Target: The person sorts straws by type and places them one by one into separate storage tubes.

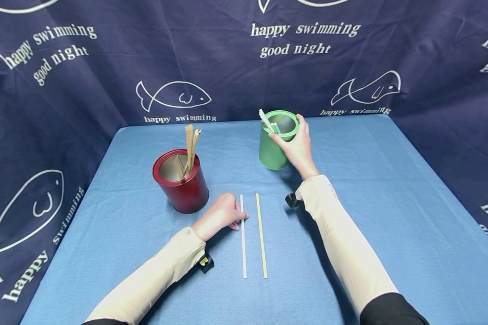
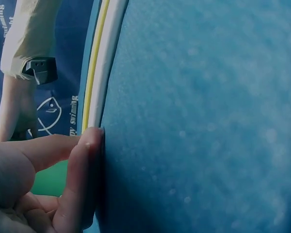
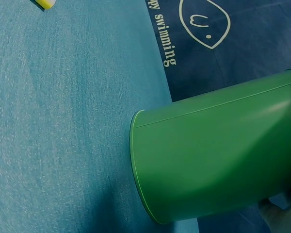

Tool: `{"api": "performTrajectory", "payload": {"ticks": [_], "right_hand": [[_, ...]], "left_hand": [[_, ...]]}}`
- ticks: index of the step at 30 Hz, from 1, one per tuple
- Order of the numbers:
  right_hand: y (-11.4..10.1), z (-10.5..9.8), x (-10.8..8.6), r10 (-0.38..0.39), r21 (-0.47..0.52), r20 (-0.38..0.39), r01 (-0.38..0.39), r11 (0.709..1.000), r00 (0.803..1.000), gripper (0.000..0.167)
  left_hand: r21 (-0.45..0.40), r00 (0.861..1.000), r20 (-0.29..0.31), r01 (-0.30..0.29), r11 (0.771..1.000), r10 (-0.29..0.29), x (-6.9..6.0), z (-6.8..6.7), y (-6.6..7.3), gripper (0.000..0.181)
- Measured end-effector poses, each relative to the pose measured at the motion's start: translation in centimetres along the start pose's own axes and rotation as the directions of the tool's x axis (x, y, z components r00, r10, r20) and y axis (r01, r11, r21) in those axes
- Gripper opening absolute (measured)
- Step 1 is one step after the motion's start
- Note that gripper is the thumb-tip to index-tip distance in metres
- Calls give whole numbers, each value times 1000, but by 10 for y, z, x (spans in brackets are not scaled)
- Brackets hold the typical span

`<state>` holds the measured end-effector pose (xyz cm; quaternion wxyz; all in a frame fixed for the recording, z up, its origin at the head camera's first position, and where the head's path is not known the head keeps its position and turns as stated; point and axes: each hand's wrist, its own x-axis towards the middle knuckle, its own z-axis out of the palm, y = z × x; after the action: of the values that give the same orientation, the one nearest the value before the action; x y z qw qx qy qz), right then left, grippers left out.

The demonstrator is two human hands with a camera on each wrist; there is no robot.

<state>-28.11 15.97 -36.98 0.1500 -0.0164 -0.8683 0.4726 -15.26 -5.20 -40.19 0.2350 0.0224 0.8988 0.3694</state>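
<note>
A thin white straw lies lengthwise on the blue cloth, with a pale yellow straw beside it on the right. My left hand pinches the white straw between thumb and fingertips; the left wrist view shows these fingers close up at the straw. Farther back, a green can stands upright, holding several white, green and blue straws. My right hand grips its rim from the right, thumb at the front. The right wrist view shows mostly the can's side.
A red can stands left of my left hand, with several tan, flat sticks poking out of it. Blue cloth covers the table. A dark blue curtain with fish drawings hangs behind and at the sides.
</note>
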Motion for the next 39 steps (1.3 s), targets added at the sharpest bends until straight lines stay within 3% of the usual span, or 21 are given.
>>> {"api": "performTrajectory", "payload": {"ticks": [7,16,20,30,39], "right_hand": [[0,1,0,2,-4,1,-2,1000,1000,98],[0,0,-1,2,0,5,-2,1000,1000,98],[-1,0,-1,3,4,3,-3,1000,1000,98],[-1,0,0,-2,4,5,2,1000,1000,98],[-1,0,0,2,7,13,-2,1000,1000,99]], "left_hand": [[-40,1000,15,3,999,-2,2,2,0,26],[-231,998,56,3,973,10,3,1,-8,27],[-195,999,45,2,981,7,2,0,-6,24],[-9,999,8,-32,999,32,1,2,0,26],[-34,999,-10,-38,999,37,3,4,-2,27]]}}
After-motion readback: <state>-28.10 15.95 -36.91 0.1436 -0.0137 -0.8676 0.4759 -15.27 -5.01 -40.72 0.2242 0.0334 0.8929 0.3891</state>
